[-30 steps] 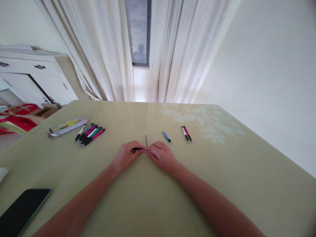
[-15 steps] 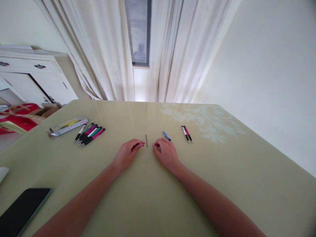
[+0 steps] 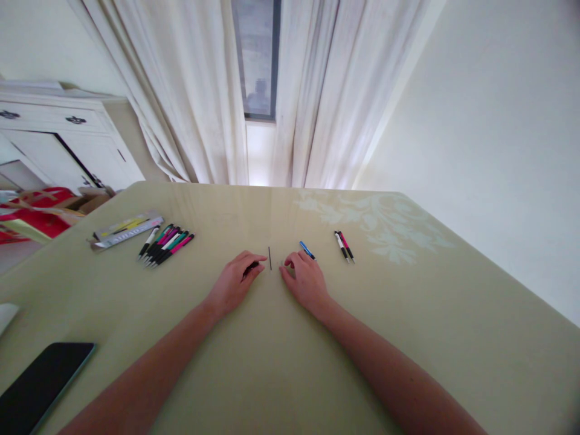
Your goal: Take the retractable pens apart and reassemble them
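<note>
My left hand [image 3: 233, 284] rests on the table [image 3: 272, 362] with its fingers curled round a small black pen part [image 3: 249, 269]. My right hand [image 3: 304, 279] lies just to the right, fingers pinched together on something I cannot make out. A thin dark refill [image 3: 269, 258] lies on the cloth between the two hands, touched by neither. A blue pen piece [image 3: 307, 249] lies just beyond my right fingertips.
A row of several coloured pens [image 3: 165, 244] and a flat pen pack [image 3: 127, 229] lie at the left. Two pens [image 3: 344, 246] sit to the right. A dark phone [image 3: 40, 383] lies at the near left corner. White cupboard and curtains stand beyond.
My hands were joined in front of the refill a second ago. They have drawn apart, the right one moving right and forward towards the blue piece.
</note>
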The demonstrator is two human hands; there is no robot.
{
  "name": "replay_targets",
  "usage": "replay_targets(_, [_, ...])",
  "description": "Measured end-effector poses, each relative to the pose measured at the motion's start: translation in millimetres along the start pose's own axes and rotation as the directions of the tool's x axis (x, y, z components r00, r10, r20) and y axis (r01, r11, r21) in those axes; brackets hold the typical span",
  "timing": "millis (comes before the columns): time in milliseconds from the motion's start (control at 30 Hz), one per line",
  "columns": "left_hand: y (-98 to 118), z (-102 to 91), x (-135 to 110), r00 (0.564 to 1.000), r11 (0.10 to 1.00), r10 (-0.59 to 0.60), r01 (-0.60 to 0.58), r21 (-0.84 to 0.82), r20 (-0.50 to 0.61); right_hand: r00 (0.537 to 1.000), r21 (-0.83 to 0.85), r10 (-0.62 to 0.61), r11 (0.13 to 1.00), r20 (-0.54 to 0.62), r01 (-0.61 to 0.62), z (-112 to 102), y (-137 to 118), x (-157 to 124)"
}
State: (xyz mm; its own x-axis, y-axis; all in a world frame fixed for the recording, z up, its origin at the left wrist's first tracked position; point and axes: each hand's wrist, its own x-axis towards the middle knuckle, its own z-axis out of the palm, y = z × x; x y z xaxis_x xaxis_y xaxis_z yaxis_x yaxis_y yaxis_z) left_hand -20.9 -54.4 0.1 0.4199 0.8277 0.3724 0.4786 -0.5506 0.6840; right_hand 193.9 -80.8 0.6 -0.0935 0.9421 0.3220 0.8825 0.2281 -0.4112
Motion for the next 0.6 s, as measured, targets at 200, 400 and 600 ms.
replay_targets(200, [5.2, 4.6, -5.7, 0.995, 0.992, 0.089, -0.092, 0.081, 0.042, 0.983, 0.247, -0.18, 0.952, -0.03, 0.182, -6.4, -2.3, -2.1])
replay_targets(400, [5.0, 2.2, -5.8, 0.981, 0.982, 0.185, -0.187, 0.027, 0.055, 0.943, 0.233, -0.334, 0.917, 0.011, 0.322, -5.8, -2.9, -5.1])
replay_targets(600, [1.7, -0.7, -5.2, 0.981, 0.981, 0.193, -0.192, -0.027, 0.028, 0.927, 0.233, -0.375, 0.903, 0.015, 0.362, -6.8, -3.9, -4.4])
